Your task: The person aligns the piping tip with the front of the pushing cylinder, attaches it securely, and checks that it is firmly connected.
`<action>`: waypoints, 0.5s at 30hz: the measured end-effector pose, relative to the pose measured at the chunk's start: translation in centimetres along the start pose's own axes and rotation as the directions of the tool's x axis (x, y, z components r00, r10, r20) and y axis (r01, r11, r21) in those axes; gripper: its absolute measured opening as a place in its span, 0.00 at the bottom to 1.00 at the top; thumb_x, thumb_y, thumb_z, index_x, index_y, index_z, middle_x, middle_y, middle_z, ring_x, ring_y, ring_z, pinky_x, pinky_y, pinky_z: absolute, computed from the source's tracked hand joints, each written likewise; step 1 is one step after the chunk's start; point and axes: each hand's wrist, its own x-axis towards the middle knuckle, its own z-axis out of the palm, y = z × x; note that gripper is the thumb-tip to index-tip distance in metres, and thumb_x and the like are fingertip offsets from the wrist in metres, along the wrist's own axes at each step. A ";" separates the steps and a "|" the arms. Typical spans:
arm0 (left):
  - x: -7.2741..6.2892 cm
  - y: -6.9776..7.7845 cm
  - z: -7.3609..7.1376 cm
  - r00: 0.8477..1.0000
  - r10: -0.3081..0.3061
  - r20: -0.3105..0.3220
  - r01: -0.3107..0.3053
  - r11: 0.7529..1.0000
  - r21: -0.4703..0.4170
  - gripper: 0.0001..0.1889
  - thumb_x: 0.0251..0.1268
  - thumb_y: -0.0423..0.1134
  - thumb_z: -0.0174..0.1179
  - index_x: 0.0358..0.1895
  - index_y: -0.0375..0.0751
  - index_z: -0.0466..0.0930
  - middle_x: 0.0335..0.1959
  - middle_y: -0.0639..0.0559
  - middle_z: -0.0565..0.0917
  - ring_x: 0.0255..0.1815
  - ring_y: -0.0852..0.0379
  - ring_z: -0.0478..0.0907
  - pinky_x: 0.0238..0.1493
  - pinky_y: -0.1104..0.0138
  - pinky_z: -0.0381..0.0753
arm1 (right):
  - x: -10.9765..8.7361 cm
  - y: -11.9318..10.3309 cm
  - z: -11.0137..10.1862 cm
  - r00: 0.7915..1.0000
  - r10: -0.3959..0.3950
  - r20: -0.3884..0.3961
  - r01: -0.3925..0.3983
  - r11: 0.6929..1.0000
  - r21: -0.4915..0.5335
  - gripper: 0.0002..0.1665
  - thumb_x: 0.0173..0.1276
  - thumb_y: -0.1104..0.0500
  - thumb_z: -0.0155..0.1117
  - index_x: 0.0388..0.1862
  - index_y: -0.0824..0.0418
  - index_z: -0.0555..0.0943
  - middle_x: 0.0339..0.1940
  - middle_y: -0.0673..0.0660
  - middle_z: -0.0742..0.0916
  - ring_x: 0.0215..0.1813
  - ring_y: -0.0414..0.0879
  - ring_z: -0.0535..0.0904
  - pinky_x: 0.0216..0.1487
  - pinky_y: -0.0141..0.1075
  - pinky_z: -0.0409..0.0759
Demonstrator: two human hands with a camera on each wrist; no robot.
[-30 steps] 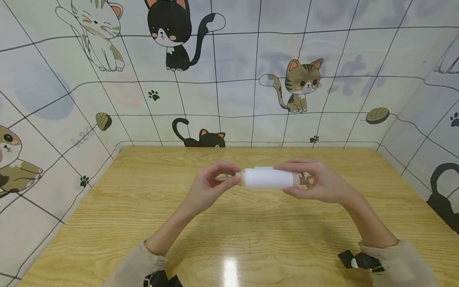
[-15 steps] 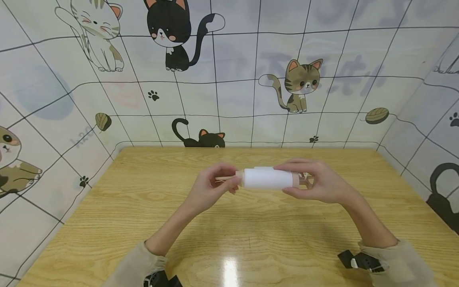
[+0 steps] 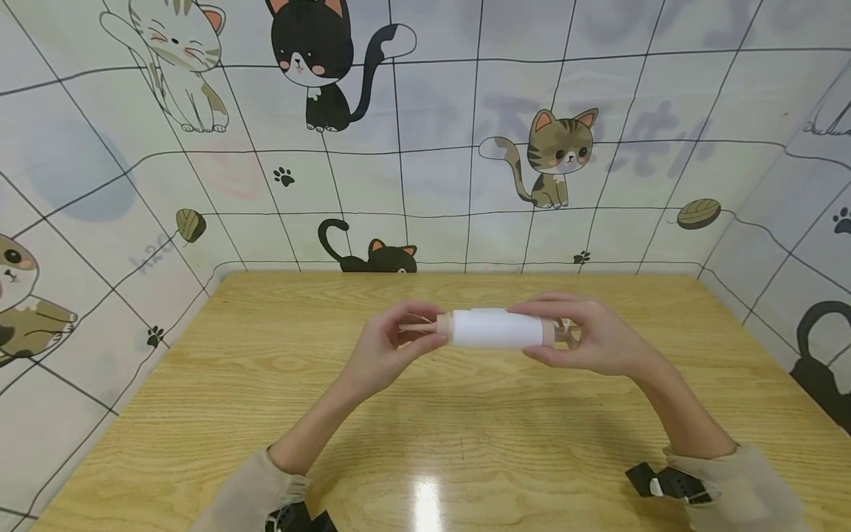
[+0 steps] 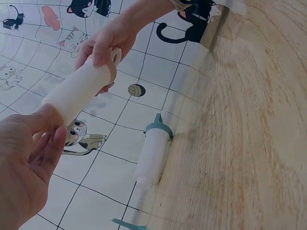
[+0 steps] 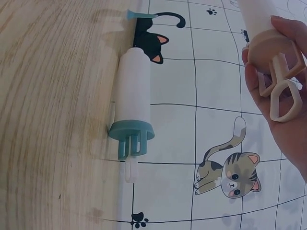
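Both hands hold a white tube level above the table, its ends beige. On the left, my left hand pinches the beige end cap between thumb and fingers; a thin beige nozzle-like tip points into the palm. My right hand grips the opposite end, thumb below and fingers above. In the right wrist view that end has a beige collar with a frame and a loop-shaped pull handle. A second white tube with a teal collar lies apart from both hands.
A slim teal piece lies beyond the second tube. The wooden table reaches back to an upright cloth printed with cats and grid lines. Black wrist devices sit at the sleeves.
My left fingers have shifted on the beige end cap, dipping below it half a second ago, and more of the cap and tip shows now. My right hand stays in place.
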 end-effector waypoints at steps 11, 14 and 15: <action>0.0 0.3 0.0 1.000 -0.016 0.002 0.017 0.999 -0.037 0.13 0.66 0.25 0.65 0.52 0.34 0.81 0.51 0.42 0.83 0.51 0.46 0.82 0.52 0.54 0.86 | -0.1 0.1 0.0 1.000 0.008 -0.001 -0.008 1.000 0.014 0.31 0.57 0.65 0.78 0.61 0.57 0.83 0.56 0.54 0.85 0.45 0.45 0.77 0.31 0.34 0.81; 0.1 0.3 0.1 0.999 -0.038 0.005 0.039 0.998 -0.056 0.12 0.68 0.26 0.63 0.52 0.34 0.80 0.50 0.41 0.82 0.49 0.46 0.82 0.50 0.53 0.86 | 0.0 0.1 0.1 1.000 0.007 0.001 -0.007 1.000 0.017 0.31 0.58 0.65 0.78 0.62 0.57 0.83 0.56 0.55 0.85 0.46 0.45 0.78 0.33 0.34 0.82; 0.1 0.3 0.1 0.999 -0.047 0.006 0.047 0.997 -0.057 0.12 0.68 0.26 0.63 0.52 0.34 0.80 0.49 0.41 0.82 0.48 0.46 0.82 0.49 0.52 0.87 | 0.0 0.1 0.1 1.000 0.007 0.001 -0.007 1.000 0.020 0.31 0.58 0.65 0.78 0.62 0.57 0.83 0.56 0.55 0.85 0.46 0.46 0.78 0.33 0.34 0.83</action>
